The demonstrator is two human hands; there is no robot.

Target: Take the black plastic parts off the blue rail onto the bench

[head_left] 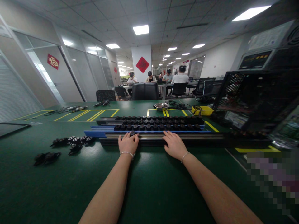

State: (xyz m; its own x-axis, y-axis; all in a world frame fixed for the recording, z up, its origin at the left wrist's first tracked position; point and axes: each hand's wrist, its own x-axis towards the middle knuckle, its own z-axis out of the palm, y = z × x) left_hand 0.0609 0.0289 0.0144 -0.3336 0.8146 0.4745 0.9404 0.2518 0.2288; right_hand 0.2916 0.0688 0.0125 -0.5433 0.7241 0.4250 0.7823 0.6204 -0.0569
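Note:
A long black channel rail [149,142] with a metallic strip lies across the table in front of me. Between the thumb and fingers of my left hand [128,145] is a small black part [133,133], at the rail's upper edge. Farther right, my right hand [175,145] rests on the same rail, fingers stretched out and holding nothing visible. Behind it, a blue rail [95,133] and other rails carry rows of black parts [149,127]. Several loose black parts [76,146] lie on the table left of my left hand.
The green table [149,186] has yellow tape markings. Toward its far side are a metal bowl [161,106], a yellow box [202,110], cables and pen-like tools [77,108]. An open computer case [243,96] stands at the right. People sit at desks in the background.

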